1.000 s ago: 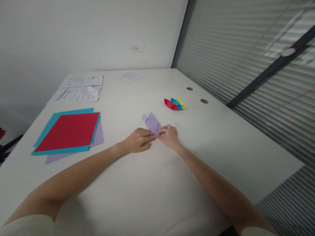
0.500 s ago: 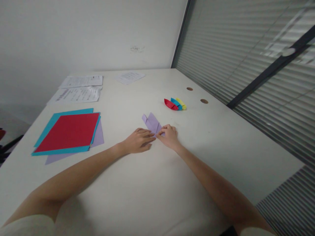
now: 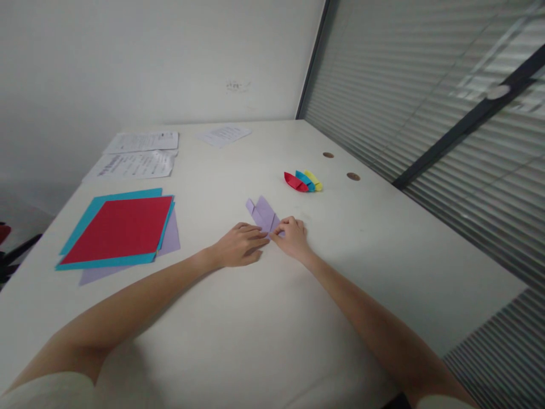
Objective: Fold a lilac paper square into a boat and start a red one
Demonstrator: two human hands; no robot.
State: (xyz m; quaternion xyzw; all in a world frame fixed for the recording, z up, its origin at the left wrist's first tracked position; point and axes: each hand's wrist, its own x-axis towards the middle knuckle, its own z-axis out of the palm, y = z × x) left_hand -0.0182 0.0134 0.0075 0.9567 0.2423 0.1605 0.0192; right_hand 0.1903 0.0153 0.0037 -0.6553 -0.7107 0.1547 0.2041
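A partly folded sheet of purple origami paper lies flat on the white table, with two flaps pointing away from me. My left hand rests at its near left edge, fingers stretched out and fingertips touching the paper. At the near right corner my right hand pinches the paper between thumb and forefinger. The fingers hide the near edge of the fold.
Folded paper boats, one red, one blue and one yellow, sit beyond my right hand. Red square paper tops a stack at left. Printed sheets lie farther back. Blinds border the table's right side.
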